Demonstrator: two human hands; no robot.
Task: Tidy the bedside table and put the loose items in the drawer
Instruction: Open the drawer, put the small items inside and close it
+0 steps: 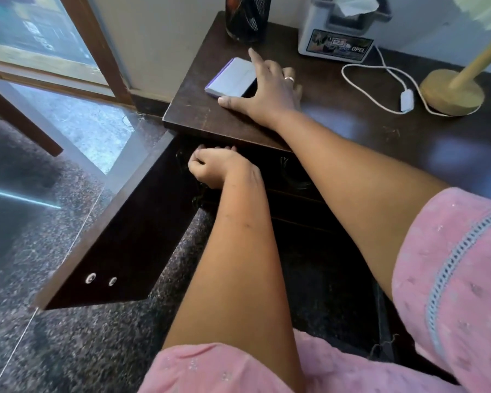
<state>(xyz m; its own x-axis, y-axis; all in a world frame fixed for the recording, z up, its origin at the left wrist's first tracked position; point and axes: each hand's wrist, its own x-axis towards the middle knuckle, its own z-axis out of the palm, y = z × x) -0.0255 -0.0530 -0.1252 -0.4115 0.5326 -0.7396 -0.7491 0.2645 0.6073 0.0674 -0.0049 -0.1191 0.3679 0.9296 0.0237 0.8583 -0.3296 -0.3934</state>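
Note:
A flat lavender phone-like slab [233, 76] lies on the left part of the dark wooden bedside table [352, 137]. My right hand [267, 89] spans it, thumb at its near corner and index finger at its far edge, holding its right side. Below the tabletop's front edge, my left hand [218, 168] curls its fingers over the top of the dark drawer front [281, 171]. The inside of the drawer is hidden in shadow.
A dark panel [125, 236], like an open cabinet door, sticks out to the left over the speckled floor. At the back stand a mesh pen holder [245, 18] and a white tissue dispenser [340, 32]. A wooden lamp base [451, 92] with a white cord and switch [407, 100] sits at the right.

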